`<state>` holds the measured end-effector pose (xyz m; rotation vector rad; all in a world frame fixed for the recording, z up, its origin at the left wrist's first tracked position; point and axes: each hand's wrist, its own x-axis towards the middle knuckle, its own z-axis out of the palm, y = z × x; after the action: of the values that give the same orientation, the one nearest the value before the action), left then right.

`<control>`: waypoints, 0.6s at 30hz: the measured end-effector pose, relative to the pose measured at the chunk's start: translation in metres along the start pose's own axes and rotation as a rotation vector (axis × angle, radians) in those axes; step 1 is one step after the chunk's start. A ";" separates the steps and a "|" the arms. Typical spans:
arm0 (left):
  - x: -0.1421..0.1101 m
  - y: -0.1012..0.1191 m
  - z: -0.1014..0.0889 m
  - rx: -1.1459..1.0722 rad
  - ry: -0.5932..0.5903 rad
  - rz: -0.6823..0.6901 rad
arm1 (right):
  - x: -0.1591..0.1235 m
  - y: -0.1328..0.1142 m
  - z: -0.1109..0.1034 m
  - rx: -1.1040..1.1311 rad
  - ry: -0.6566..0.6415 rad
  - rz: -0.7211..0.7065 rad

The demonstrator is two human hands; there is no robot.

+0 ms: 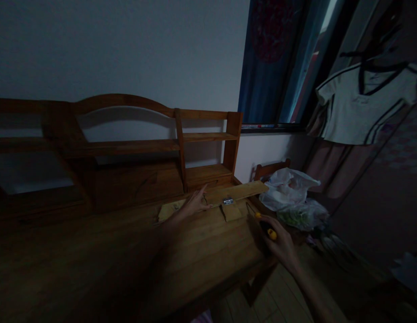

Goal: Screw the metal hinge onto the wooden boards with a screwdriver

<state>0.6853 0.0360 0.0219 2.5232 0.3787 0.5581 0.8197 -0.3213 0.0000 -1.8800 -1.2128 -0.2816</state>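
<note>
My left hand (195,202) lies flat with its fingers stretched out on a long light wooden plank (242,191) that rests on the wooden desk (127,251). A small metal hinge (227,201) sits on the plank just right of that hand, above a short wooden block (231,211). My right hand (278,242) is closed round a screwdriver with a yellow and black handle (266,229) near the desk's right edge. The screwdriver's shaft points up and left toward the hinge.
A wooden shelf unit (181,143) stands at the back of the desk against the wall. White plastic bags (291,190) lie on a chair to the right. A white shirt (366,101) hangs at the upper right, beside a window with blue curtain (272,63). The room is dim.
</note>
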 end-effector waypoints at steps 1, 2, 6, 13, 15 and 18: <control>-0.001 -0.002 0.002 0.038 -0.014 0.017 | 0.004 0.001 0.006 -0.025 -0.004 -0.017; -0.003 -0.004 0.003 0.076 -0.026 0.041 | 0.009 0.002 0.011 -0.053 -0.015 -0.028; -0.011 -0.010 0.005 0.192 -0.047 0.119 | 0.021 -0.001 0.023 -0.185 -0.113 -0.054; -0.030 -0.015 -0.007 0.152 -0.018 0.097 | 0.026 0.002 0.023 -0.336 -0.107 -0.066; -0.035 -0.012 -0.005 0.132 0.010 0.083 | 0.030 0.001 0.022 -0.358 -0.068 -0.087; -0.041 -0.006 -0.001 0.124 0.048 0.117 | 0.037 -0.007 0.017 -0.364 -0.022 -0.103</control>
<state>0.6482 0.0264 0.0067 2.6684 0.2927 0.6594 0.8288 -0.2841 0.0153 -2.1350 -1.3450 -0.5713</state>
